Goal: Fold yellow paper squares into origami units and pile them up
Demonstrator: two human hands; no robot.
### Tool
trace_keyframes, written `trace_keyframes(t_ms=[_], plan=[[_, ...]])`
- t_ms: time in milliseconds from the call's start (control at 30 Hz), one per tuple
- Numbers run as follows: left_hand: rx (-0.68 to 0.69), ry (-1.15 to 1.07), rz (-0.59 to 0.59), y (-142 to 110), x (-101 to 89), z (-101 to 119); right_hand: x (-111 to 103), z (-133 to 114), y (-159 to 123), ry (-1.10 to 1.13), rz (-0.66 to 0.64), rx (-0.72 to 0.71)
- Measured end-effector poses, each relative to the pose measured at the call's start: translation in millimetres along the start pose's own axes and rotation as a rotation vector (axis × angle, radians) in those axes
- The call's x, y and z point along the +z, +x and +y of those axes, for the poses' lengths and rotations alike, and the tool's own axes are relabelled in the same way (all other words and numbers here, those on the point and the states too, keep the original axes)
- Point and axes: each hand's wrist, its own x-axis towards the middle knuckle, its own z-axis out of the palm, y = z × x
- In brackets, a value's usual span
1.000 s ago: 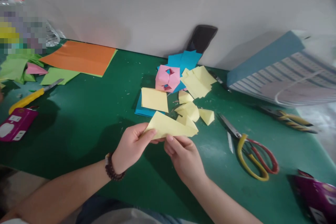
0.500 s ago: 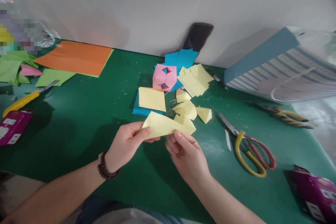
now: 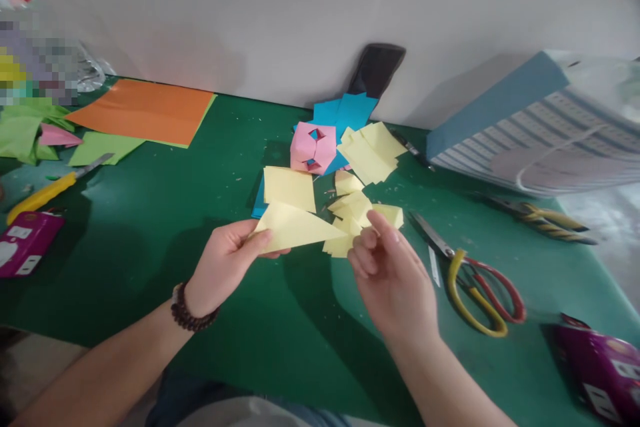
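Green mat (image 3: 125,260) showing left of the left hand (image 3: 225,267), paper pile (image 3: 353,210) blocking ahead of the right hand (image 3: 395,280), scissors (image 3: 467,307) beside it, bag (image 3: 540,140) beyond

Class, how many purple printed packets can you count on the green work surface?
2. One purple packet lies at the left of the green work surface, below the yellow utility knife; the other purple packet sits front right, beyond the scissors. Others may be hidden.

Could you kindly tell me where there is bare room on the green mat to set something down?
The green mat is bare between the orange sheet and the yellow paper square, and in a strip between the striped bag and the scissors. It is crowded around the pink origami ball, among the yellow paper pieces.
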Motion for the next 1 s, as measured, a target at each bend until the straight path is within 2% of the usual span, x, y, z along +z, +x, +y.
trace_keyframes(t_ms=[100, 167, 233, 367, 467, 567, 667, 767, 833, 1000], plan=[[-0.010, 0.133, -0.066, -0.8, -1.0, 1.9, -4.7, -1.6, -0.4, -0.234, -0.104, -0.047], [-0.022, 0.249, -0.132, -1.7, -1.3, 3.4, -7.1, -1.8, -1.4, -0.433, -0.234, -0.020], [-0.040, 0.345, -0.202, -2.0, -1.9, 5.1, -7.5, -3.1, -2.5, -0.628, -0.311, 0.029], [-0.097, 0.330, -0.281, 0.1, -5.0, 8.3, -3.1, -7.3, -4.3, -0.899, -0.380, 0.070], [-0.134, 0.202, -0.262, 4.0, -7.8, 8.1, 0.5, -7.8, -5.7, -0.934, -0.381, 0.086], [-0.139, -0.042, -0.202, 7.9, -6.7, 2.4, 2.8, -5.0, -7.8, -0.858, -0.234, 0.059], [-0.094, -0.318, -0.185, 7.8, 3.2, -9.0, 5.4, 0.0, -10.6, -0.766, -0.124, 0.005], [-0.219, -0.349, -0.224, 2.8, 19.9, -21.3, 7.4, 8.0, -14.0, -0.736, -0.069, -0.050], [-0.320, -0.394, -0.205, -0.9, 29.7, -26.6, 6.8, 14.3, -15.7, -0.743, -0.066, -0.101], [-0.410, -0.482, -0.113, -3.2, 35.9, -28.0, 0.6, 24.4, -15.0, -0.817, -0.145, -0.226]])
